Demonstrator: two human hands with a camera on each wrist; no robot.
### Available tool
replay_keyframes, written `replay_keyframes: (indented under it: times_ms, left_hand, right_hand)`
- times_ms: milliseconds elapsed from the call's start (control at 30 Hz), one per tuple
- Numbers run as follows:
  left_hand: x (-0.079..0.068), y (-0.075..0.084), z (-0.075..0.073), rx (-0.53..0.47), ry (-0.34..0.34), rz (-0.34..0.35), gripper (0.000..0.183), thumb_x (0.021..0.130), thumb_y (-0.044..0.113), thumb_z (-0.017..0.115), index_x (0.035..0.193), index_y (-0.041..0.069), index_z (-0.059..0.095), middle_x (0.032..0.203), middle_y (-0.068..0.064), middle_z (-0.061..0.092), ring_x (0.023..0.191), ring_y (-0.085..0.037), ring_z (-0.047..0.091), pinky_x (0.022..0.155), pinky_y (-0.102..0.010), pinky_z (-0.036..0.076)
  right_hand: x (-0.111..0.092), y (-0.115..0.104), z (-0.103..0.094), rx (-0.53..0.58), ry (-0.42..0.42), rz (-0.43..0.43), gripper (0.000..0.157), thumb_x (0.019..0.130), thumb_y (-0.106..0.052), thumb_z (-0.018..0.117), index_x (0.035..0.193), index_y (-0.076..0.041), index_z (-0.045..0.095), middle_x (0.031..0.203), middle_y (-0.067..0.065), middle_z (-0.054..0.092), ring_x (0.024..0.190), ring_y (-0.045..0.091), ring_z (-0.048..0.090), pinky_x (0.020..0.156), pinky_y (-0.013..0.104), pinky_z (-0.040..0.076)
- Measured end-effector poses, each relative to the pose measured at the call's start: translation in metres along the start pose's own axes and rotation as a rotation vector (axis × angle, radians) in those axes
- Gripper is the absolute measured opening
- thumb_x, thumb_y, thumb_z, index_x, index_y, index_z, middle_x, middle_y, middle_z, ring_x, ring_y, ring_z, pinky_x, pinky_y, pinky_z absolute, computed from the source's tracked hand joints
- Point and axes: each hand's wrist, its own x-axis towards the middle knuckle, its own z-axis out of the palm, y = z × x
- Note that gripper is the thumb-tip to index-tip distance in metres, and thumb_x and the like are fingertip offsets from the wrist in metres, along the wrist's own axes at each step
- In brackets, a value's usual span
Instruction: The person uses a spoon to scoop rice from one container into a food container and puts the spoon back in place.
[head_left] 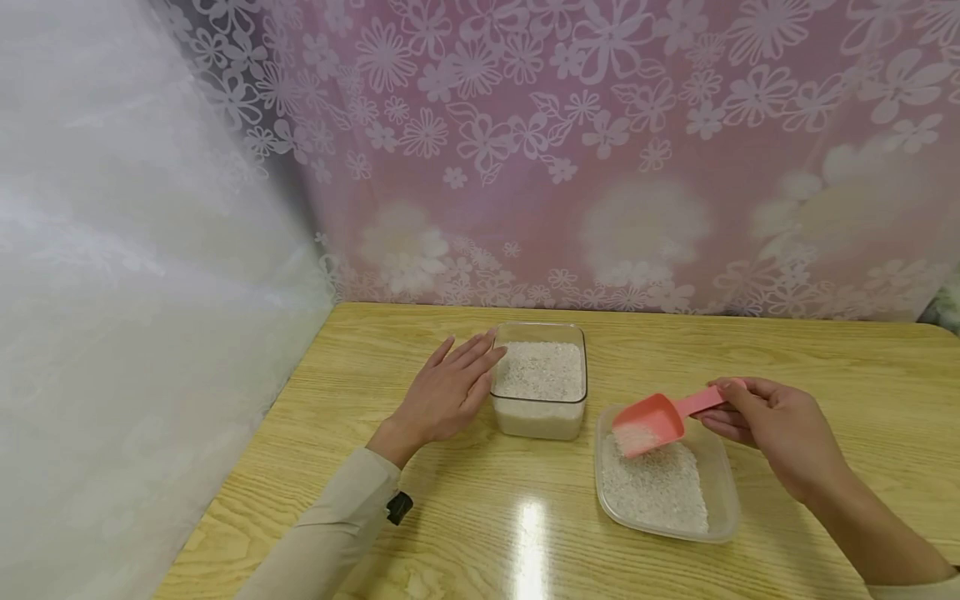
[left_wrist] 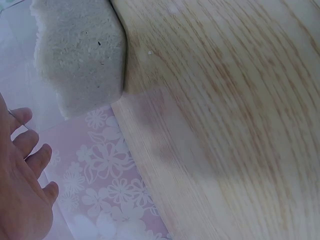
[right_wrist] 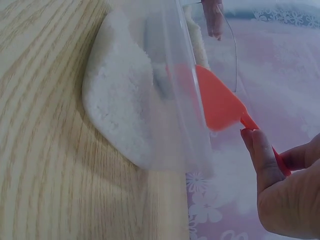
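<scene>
My right hand (head_left: 783, 429) grips the handle of a pink scoop (head_left: 651, 421), which has a little rice in its bowl. The scoop is tilted over a shallow translucent plastic container (head_left: 723, 500) that holds rice (head_left: 660, 492). In the right wrist view the scoop (right_wrist: 220, 100) is partly behind the container's wall. My left hand (head_left: 446, 396) rests its extended fingers against the left rim of a clear, deeper container (head_left: 538, 421), also with rice (head_left: 540, 371) inside. The left wrist view shows this hand (left_wrist: 25, 180) beside the clear wall.
Both containers stand on a wood-grain table (head_left: 360, 375), the deeper one farther back and left of the shallow one. A pink floral curtain (head_left: 525, 167) hangs behind the table, and a whitish sheet (head_left: 150, 292) covers the left side.
</scene>
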Motion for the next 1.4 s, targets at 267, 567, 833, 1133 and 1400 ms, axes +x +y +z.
replay_keyframes:
  times_ms: [267,567,833,1133,1400]
  left_hand:
    - [0.0,0.0,0.0,-0.015,0.006,-0.006,0.046,0.106,0.033,0.025,0.149,0.021,0.038,0.156,0.003,0.023,0.141,-0.013,0.021,0.116,-0.041,0.009]
    - [0.001,0.001,0.0,-0.005,-0.002,-0.016,0.047,0.106,0.034,0.023,0.149,0.022,0.037,0.156,0.003,0.022,0.142,-0.013,0.02,0.116,-0.041,0.009]
    - [0.0,0.001,0.0,-0.015,0.004,-0.016,0.046,0.106,0.033,0.024,0.149,0.022,0.037,0.156,0.001,0.025,0.142,-0.013,0.021,0.116,-0.041,0.009]
    - [0.0,0.001,0.0,0.001,-0.001,-0.003,0.048,0.106,0.035,0.021,0.149,0.021,0.037,0.156,0.001,0.023,0.142,-0.015,0.021,0.116,-0.043,0.01]
    - [0.0,0.001,0.0,-0.006,-0.005,-0.01,0.049,0.106,0.035,0.02,0.149,0.022,0.036,0.156,0.003,0.021,0.142,-0.013,0.02,0.116,-0.042,0.009]
  right_hand:
    - [-0.004,-0.004,0.007,-0.118,0.053,-0.049,0.046,0.099,-0.023,0.055,0.127,0.011,0.046,0.091,0.003,0.072,0.083,0.018,0.07,0.074,0.031,0.055]
    - [-0.015,-0.011,0.021,-0.478,0.146,-0.154,0.054,0.101,-0.031,0.049,0.13,0.014,0.045,0.092,-0.006,0.072,0.081,0.013,0.07,0.07,0.031,0.056]
    - [-0.018,-0.01,0.023,-0.532,0.156,-0.231,0.043,0.1,-0.029,0.05,0.121,0.008,0.054,0.092,-0.007,0.071,0.079,0.01,0.07,0.067,0.027,0.056]
    - [-0.017,-0.016,0.012,-0.359,0.105,-0.265,0.019,0.098,-0.02,0.056,0.112,-0.009,0.065,0.094,-0.001,0.073,0.081,0.014,0.07,0.069,0.028,0.055]
    - [-0.01,-0.025,0.007,-0.006,0.05,-0.228,0.018,0.097,-0.017,0.058,0.109,-0.01,0.069,0.095,0.008,0.072,0.083,0.021,0.07,0.073,0.03,0.054]
